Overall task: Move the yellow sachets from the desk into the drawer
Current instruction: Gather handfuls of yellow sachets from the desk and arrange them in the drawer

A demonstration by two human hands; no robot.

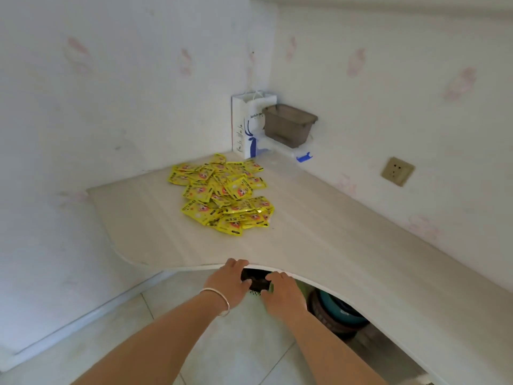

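Sachets (222, 194), yellow, lie in one loose heap at the centre of the frame on the pale counter (333, 245), so none looks moved yet. At lower centre the left hand (229, 284) and right hand (283, 293) curl their grips around a dark part under the counter's edge, probably the drawer front, though I cannot tell. Behind the heap a paper bag (245, 126) and grey bin (288, 125) stand in the corner of the papered walls; tiled floor below.

Your forearms are bare, with no sleeves in view. Your left hand (228, 284) has a thin silver bangle (219, 300) around its wrist; your right hand (283, 294) wears nothing.
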